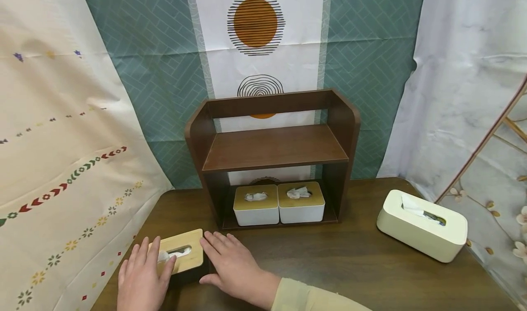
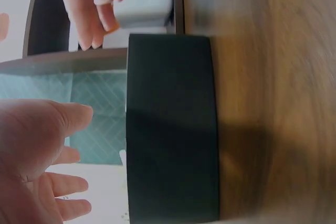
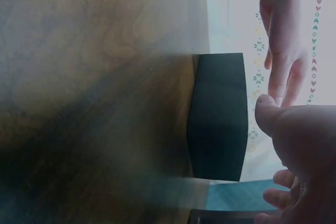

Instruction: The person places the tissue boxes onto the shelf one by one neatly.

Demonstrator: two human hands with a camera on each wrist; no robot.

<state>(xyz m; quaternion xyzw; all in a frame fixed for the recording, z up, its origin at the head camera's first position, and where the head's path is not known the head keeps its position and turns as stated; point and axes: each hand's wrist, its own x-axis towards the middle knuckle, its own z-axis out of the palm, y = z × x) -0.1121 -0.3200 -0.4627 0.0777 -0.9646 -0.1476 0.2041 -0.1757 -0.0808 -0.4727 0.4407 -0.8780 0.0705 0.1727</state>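
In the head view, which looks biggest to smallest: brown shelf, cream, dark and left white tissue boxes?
1. Brown shelf
2. Cream tissue box
3. Dark tissue box and left white tissue box: unsure; the dark one is nearer, partly behind the left hand.

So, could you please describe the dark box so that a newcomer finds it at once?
Find the brown shelf on the table. Left of it, nearer the viewer, sits the dark box, with a pale wood lid. Only it has dark sides; the two white boxes stand in the shelf, the cream box far right.
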